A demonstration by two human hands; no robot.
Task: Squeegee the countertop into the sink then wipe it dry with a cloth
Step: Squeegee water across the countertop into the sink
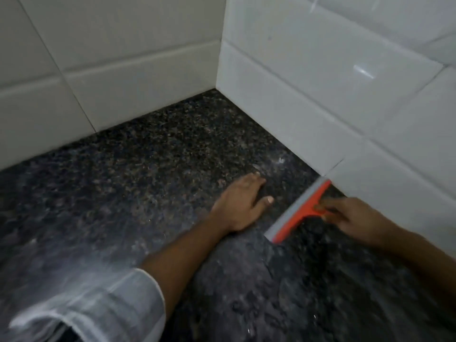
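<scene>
Fingers (328,211) of right hand (355,218) gripping squeegee (299,209) by wall (345,95); left hand (238,203) flat, released on counter (123,193). Squeegeeing step; next, pull toward unseen sink.

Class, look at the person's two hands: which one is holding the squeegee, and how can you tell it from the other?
The right hand: it grips the orange squeegee by the wall, while the left hand lies flat and empty on the countertop.

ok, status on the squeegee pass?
Right hand gripping orange squeegee, blade on granite countertop by the tiled wall. Left hand flat on counter, just ahead of blade. Sink, cloth not in view.
</scene>
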